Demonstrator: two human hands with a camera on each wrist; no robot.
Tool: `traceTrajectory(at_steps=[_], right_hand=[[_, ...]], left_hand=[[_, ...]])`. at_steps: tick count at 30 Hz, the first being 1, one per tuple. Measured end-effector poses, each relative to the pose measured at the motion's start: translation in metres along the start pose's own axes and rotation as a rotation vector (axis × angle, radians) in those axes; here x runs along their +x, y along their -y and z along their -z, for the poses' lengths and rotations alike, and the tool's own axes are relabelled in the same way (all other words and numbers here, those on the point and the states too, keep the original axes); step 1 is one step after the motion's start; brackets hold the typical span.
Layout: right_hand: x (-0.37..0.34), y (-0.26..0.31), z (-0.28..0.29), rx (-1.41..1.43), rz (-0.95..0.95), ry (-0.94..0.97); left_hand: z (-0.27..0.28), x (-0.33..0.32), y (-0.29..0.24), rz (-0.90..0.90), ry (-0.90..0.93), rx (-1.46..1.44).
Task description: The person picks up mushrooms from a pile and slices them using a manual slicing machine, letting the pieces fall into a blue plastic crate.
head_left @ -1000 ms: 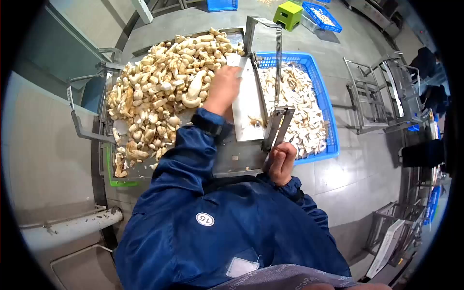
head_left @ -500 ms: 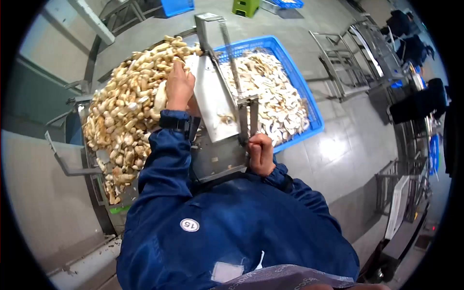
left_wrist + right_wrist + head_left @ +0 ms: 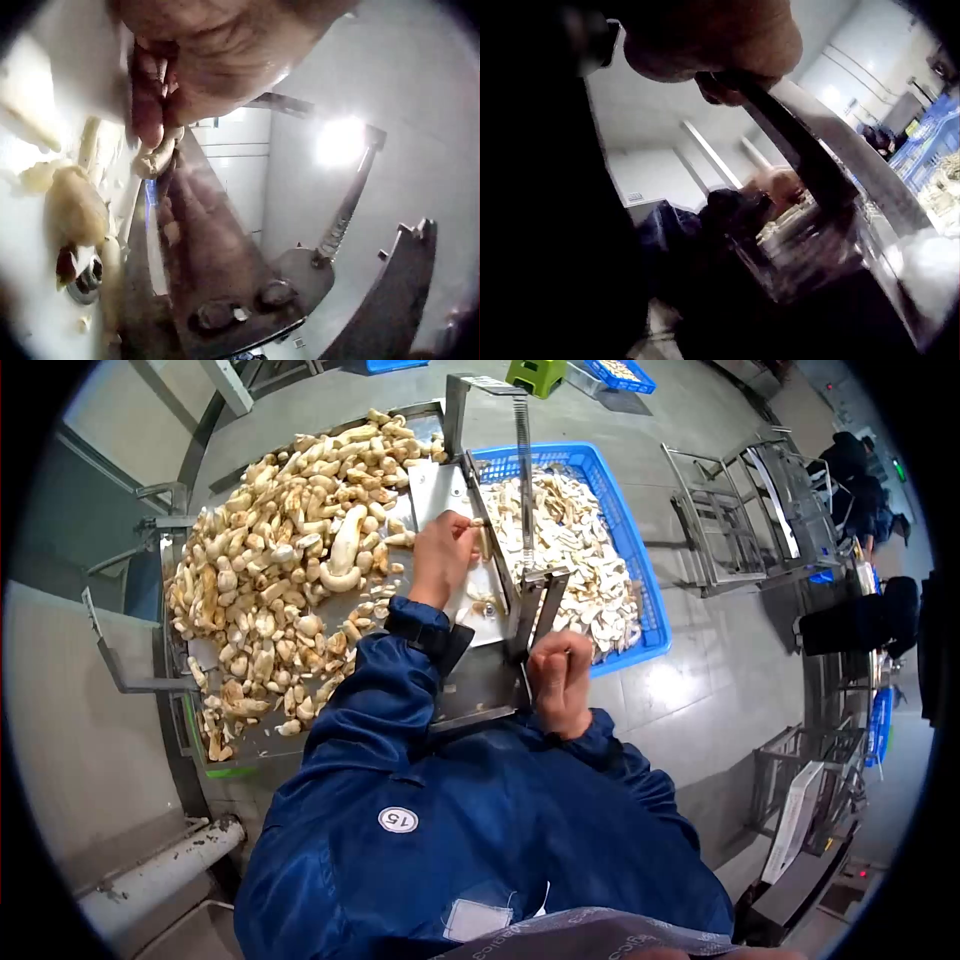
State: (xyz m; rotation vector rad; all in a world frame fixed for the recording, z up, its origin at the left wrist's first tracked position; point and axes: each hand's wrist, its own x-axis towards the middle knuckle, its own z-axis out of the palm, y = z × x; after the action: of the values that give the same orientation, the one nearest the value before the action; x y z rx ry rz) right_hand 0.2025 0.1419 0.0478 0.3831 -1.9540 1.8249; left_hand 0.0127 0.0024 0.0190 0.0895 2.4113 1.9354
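Over the white cutting board (image 3: 427, 485), my left hand (image 3: 445, 555) pinches a pale mushroom (image 3: 156, 163) between thumb and fingers, right beside the blade (image 3: 214, 240) of a lever cutter. More mushroom pieces (image 3: 75, 206) lie on the board near a bolt head. My right hand (image 3: 562, 680) has its fingers curled round the cutter's metal handle (image 3: 795, 142) at the near end. A heap of whole mushrooms (image 3: 280, 550) covers the metal table to the left, with one large mushroom (image 3: 344, 550) on its near side.
Right of the cutter, a blue crate (image 3: 652, 605) holds sliced mushrooms (image 3: 575, 550). The cutter's tall bracket and spring (image 3: 524, 460) rise at the far end. A green stool (image 3: 537, 375) and metal racks (image 3: 715, 525) stand on the floor beyond. Other people (image 3: 855, 480) are at the far right.
My left hand went to the mushroom heap's edge, then came right onto the board with a mushroom at the blade. The right hand stays on the handle. The head view has shifted.
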Motion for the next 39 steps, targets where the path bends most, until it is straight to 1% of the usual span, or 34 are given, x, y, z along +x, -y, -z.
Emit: traceTrajectory(at_steps=[1,3,4,5,6,7,9,11,12,13,15,16,17,18,19,20,21,23,24,25,27,29,30,31,33,35,36,38,39], right_hand=[[0.02,0.021,-0.001,0.013,-0.037,0.004],[0.058,0.058,-0.002,0.22,-0.254,-0.006],[0.062,0.065,-0.004,0.233,-0.268,-0.031],[0.066,0.07,-0.008,0.245,-0.283,-0.051],[0.068,0.073,-0.01,0.254,-0.297,-0.063],[0.055,0.061,-0.009,0.212,-0.258,-0.06],[0.013,0.009,-0.008,-0.003,0.027,-0.089],[-0.019,-0.017,-0.005,-0.012,0.061,-0.06],[-0.014,-0.014,-0.003,-0.031,0.052,-0.043],[0.002,0.004,-0.004,0.044,-0.061,-0.058],[0.041,0.06,-0.012,0.199,-0.324,-0.111],[0.057,0.072,-0.018,0.177,-0.313,-0.128],[0.066,0.076,-0.023,0.154,-0.296,-0.14],[0.058,0.07,-0.022,0.144,-0.297,-0.156],[0.041,0.054,-0.018,0.06,-0.243,-0.136],[0.016,0.023,-0.014,0.027,-0.118,-0.13],[-0.007,-0.002,-0.011,-0.005,0.005,-0.13],[-0.026,-0.013,-0.011,0.11,-0.078,-0.124],[-0.019,-0.013,-0.003,0.034,-0.058,-0.076],[0.001,0.016,-0.012,0.119,-0.152,-0.126],[0.046,0.061,-0.015,0.266,-0.274,-0.105],[0.068,0.078,-0.015,0.322,-0.314,-0.072],[0.065,0.077,-0.015,0.328,-0.325,-0.074],[0.061,0.072,-0.019,0.149,-0.295,-0.129],[0.03,0.039,-0.013,0.119,-0.15,-0.087],[-0.017,-0.012,-0.012,0.023,-0.046,-0.146],[-0.024,-0.016,-0.014,0.031,-0.035,-0.15],[-0.029,-0.023,-0.014,0.037,-0.012,-0.159],[-0.031,-0.024,-0.013,-0.008,-0.006,-0.137]], left_hand=[[0.0,0.0,0.001,0.01,0.004,0.003],[-0.002,0.005,0.005,0.029,0.025,0.011],[-0.005,0.009,0.017,-0.084,-0.006,0.044],[-0.008,0.013,0.029,-0.072,-0.009,0.058],[-0.008,0.011,0.024,-0.059,-0.019,0.068],[-0.007,0.008,0.018,-0.044,-0.03,0.075],[-0.005,0.004,0.013,-0.08,-0.036,0.086],[-0.006,0.005,0.014,-0.117,-0.043,0.125],[-0.004,0.002,0.008,-0.081,-0.009,-0.025],[-0.006,0.009,0.012,-0.115,-0.026,0.008],[-0.011,0.014,0.033,-0.151,-0.034,0.087],[-0.01,0.01,0.019,-0.089,-0.043,0.141],[-0.007,0.004,0.016,-0.101,-0.038,0.136],[-0.005,-0.001,0.011,-0.122,-0.044,0.125],[-0.004,0.0,0.008,-0.146,-0.057,0.108],[-0.007,0.004,0.017,-0.209,-0.082,0.164],[-0.005,0.002,0.012,-0.165,-0.074,0.124],[-0.003,-0.003,-0.002,-0.086,-0.04,0.054],[-0.012,0.01,0.029,-0.176,-0.073,0.079],[-0.011,0.01,0.026,-0.171,-0.082,0.113],[-0.007,0.003,0.011,-0.151,-0.093,0.181],[-0.006,-0.002,0.001,-0.114,-0.09,0.209],[-0.007,-0.002,0.001,-0.095,-0.092,0.207],[-0.008,-0.001,0.001,-0.074,-0.094,0.203],[-0.01,-0.001,0.006,-0.118,-0.105,0.151],[-0.014,0.001,0.017,-0.143,-0.085,0.046],[-0.013,0.002,0.014,-0.134,-0.055,0.043],[-0.015,0.004,0.014,-0.167,-0.079,0.067],[-0.014,0.001,0.011,-0.181,-0.084,0.083]])
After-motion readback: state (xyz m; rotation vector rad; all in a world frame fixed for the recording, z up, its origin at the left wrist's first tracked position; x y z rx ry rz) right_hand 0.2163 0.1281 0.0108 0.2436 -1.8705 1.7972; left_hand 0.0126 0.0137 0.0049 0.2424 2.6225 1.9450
